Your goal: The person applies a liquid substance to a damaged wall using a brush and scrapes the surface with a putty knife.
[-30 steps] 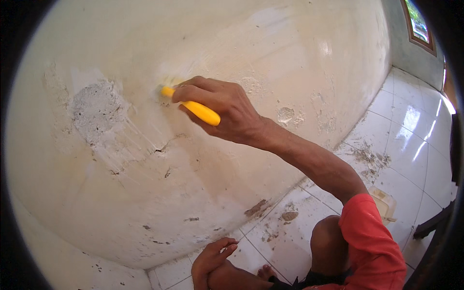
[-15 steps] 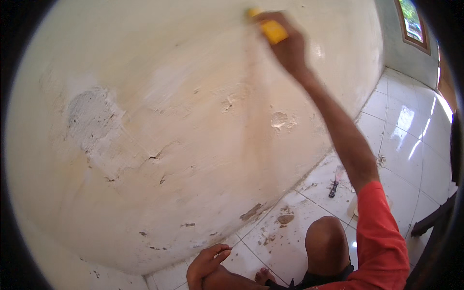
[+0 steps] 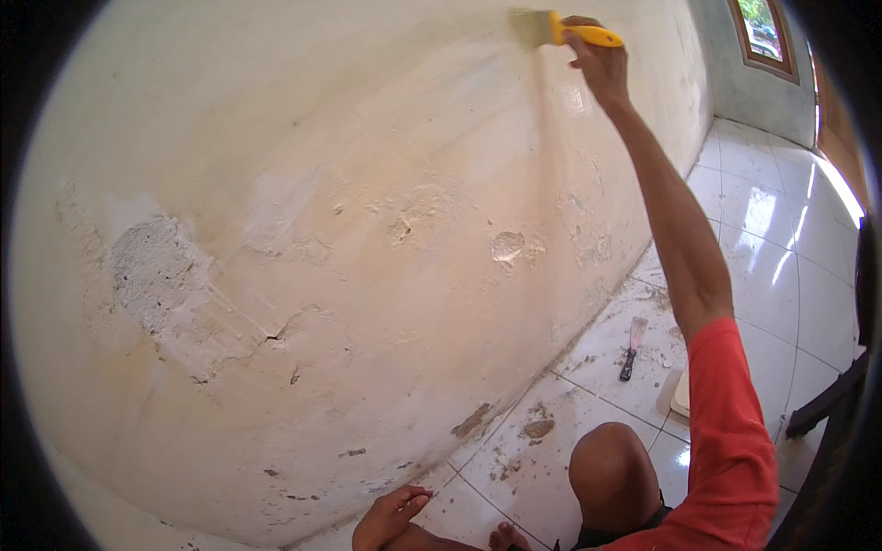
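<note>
High on the cream wall, my right hand grips a wide flat paintbrush by its yellow handle. Its pale bristles point left and lie at the wall's surface, slightly blurred. Down at the bottom edge, my left hand hangs loosely near my bent leg, fingers relaxed and apart, holding nothing that I can see. Around the brush the wall is smooth; lower down it has a rough grey-white patch, a round chipped spot, cracks and flaking plaster.
A scraper with a dark handle lies on the white tiled floor, among plaster crumbs. A pale container is partly hidden by my red sleeve. Dark wooden furniture stands at the right, and a window is beyond.
My right hand has moved the paintbrush to the right along the upper wall, and the handle now points right. The view has shifted slightly; my left hand stays low.
</note>
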Demonstrator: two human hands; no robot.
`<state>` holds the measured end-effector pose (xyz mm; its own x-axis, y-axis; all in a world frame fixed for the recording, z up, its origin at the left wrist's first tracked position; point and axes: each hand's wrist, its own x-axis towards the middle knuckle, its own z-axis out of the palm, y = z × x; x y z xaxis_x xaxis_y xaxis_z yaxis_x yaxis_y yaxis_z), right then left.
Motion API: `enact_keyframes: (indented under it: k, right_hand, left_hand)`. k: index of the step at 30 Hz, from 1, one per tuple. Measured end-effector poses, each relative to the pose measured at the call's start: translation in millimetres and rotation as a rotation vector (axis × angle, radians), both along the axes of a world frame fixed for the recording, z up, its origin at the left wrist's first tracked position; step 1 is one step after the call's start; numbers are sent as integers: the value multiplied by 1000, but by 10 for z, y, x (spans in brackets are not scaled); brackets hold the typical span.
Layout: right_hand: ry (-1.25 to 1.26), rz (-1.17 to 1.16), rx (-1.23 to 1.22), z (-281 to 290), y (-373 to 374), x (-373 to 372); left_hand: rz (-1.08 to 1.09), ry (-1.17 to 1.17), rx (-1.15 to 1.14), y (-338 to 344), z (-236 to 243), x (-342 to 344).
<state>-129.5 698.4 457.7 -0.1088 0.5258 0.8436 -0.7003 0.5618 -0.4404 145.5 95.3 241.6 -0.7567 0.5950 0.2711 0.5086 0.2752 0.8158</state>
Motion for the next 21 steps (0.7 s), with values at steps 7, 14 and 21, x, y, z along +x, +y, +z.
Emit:
enact_keyframes:
  k: [7, 14, 21]
  right_hand:
    - [42, -395, 563, -318, -1074, 148]
    - [-154, 455, 397, -138, -1237, 640]
    - [6, -293, 62, 191, 10, 128]
  left_hand:
    - [239, -580, -475, -84, -122, -403]
    - [306, -635, -510, -101, -106, -398]
    - [292, -618, -534, -63, -108, -369]
